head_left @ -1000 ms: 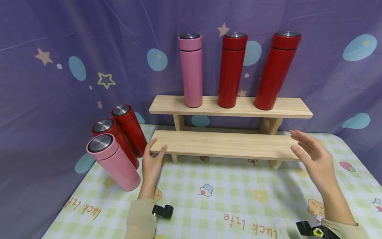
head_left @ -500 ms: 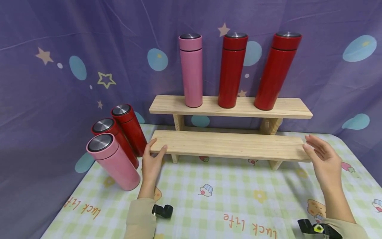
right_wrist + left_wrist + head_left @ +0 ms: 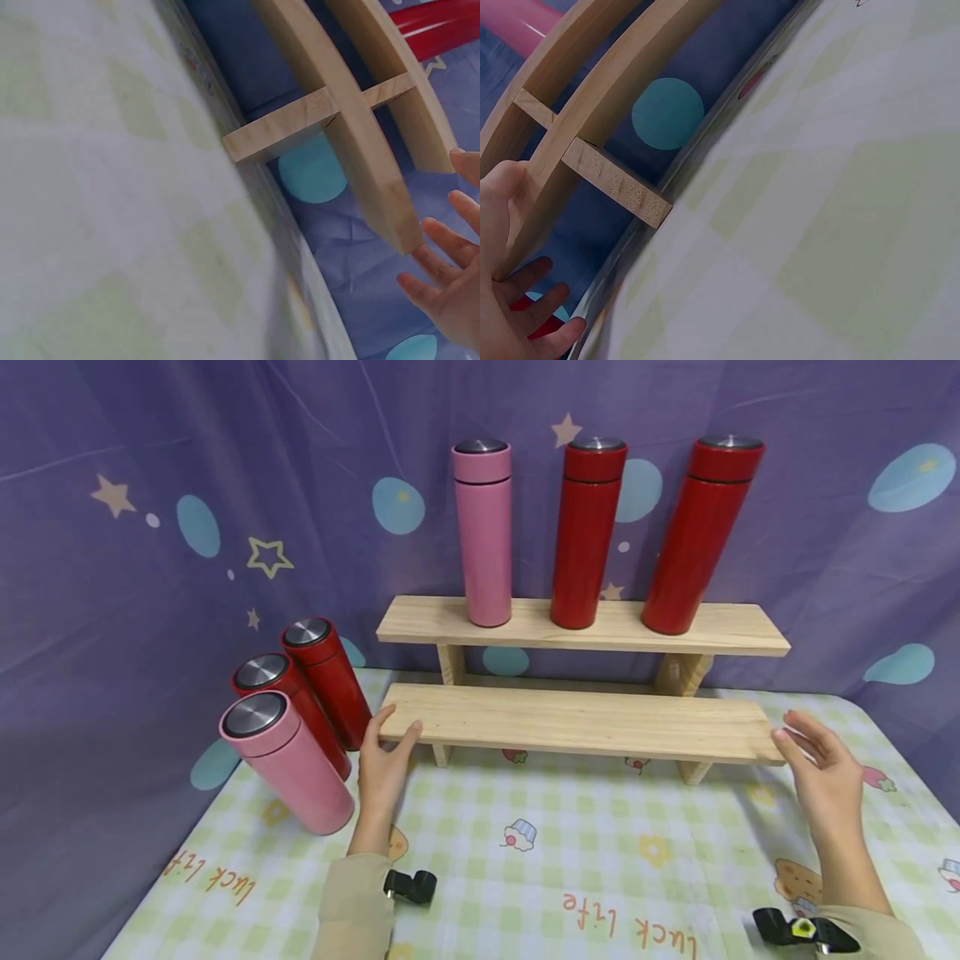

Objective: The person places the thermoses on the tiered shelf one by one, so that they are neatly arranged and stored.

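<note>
Left hand (image 3: 382, 777) grasping lower wooden shelf (image 3: 577, 722) at left end, right hand (image 3: 825, 781) loose-fingered beside right end, contact unclear, three bottles (image 3: 587, 539) upright on far upper shelf (image 3: 531, 625)

A pale wooden two-level stand (image 3: 577, 727) is standing upright near the far edge of the surface (image 3: 585, 827).
Its upper board (image 3: 525, 625) is lying behind and above the lower board (image 3: 495, 714), on wooden legs (image 3: 694, 772). The left hand (image 3: 382, 766) is pinching the lower board's front left corner; the right hand (image 3: 831, 781) is hovering at its right end, contact being unclear.
</note>
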Available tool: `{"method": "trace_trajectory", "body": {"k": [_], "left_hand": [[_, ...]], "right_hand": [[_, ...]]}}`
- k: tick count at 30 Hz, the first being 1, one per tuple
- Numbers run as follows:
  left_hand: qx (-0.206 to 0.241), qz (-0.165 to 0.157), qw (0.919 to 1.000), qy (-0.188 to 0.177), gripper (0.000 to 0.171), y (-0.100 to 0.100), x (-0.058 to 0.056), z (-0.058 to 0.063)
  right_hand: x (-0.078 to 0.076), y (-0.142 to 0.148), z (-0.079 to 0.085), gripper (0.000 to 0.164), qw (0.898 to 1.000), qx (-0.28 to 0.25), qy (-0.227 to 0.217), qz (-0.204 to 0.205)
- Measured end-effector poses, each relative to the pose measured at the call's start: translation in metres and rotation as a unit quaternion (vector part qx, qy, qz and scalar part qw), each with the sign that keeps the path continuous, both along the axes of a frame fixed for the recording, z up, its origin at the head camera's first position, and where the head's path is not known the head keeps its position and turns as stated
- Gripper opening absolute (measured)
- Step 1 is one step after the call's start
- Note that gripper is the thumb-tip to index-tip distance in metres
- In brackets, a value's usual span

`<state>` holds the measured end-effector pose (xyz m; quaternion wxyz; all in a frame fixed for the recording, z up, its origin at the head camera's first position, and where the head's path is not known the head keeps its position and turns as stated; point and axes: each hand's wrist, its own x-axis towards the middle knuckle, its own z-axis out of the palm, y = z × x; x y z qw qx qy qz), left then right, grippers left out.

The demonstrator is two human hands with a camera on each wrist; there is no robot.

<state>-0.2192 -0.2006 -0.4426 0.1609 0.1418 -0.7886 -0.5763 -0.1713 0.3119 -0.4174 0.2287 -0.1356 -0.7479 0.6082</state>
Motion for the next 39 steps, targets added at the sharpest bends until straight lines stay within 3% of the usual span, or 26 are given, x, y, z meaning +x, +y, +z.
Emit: {"method": "trace_trajectory", "body": {"k": [6, 11, 19, 23, 31, 39], "left_hand": [[0.000, 0.001, 1.0000, -0.006, 0.065, 0.002, 0.001, 0.000], [-0.001, -0.002, 1.0000, -0.004, 0.067, 0.003, 0.001, 0.000], [-0.001, -0.001, 1.0000, 0.001, 0.068, 0.002, 0.001, -0.001], [-0.005, 0.003, 1.0000, -0.002, 0.067, 0.001, 0.001, -0.001], [-0.027, 0.006, 0.9995, -0.015, 0.069, 0.002, 0.001, 0.001], [-0.060, 0.014, 0.9980, -0.012, 0.066, 0.001, 0.002, 0.002]], "right_hand": [[0.001, 0.008, -0.010, 0.047, 0.998, 0.031, -0.059, 0.019], [-0.001, 0.008, -0.015, 0.050, 0.997, 0.025, -0.075, 0.021], [-0.003, 0.002, -0.021, 0.060, 0.990, 0.058, -0.130, 0.020], [-0.005, 0.001, -0.023, 0.059, 0.990, 0.062, -0.121, 0.037], [-0.003, 0.001, -0.026, 0.063, 0.992, 0.016, -0.098, 0.078], [-0.006, -0.002, -0.025, 0.065, 0.992, 0.017, -0.107, 0.071]]}}
